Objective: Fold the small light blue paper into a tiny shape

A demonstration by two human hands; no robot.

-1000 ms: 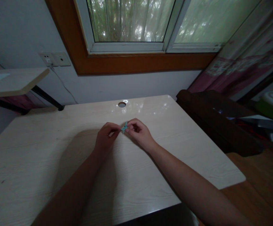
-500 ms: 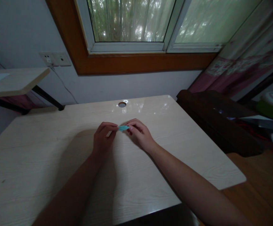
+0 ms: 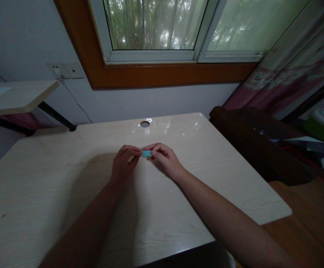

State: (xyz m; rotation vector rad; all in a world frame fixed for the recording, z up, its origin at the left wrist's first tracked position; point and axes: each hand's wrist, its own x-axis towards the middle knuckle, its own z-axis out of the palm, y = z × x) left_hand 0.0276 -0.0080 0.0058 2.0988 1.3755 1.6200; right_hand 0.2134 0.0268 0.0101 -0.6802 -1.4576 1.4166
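Note:
A tiny folded piece of teal paper (image 3: 146, 153) sits between my two hands just above the pale wooden desk (image 3: 67, 193). My left hand (image 3: 124, 163) has its fingers curled and pinches the paper's left end. From the other side my right hand (image 3: 163, 158) pinches the right end with fingertips pressed together. Both hands rest near the middle of the desk, and most of the paper is hidden by the fingers.
A round cable hole (image 3: 144, 124) lies at the desk's far edge below the window (image 3: 153, 29). A second small table (image 3: 13, 96) stands at the left, with wall sockets (image 3: 64, 70) above. Dark wooden furniture (image 3: 251, 145) and a curtain (image 3: 290, 70) are at the right.
The teal paper went from standing upright between the fingertips to lying flat. My hands parted a little, then closed in on it again.

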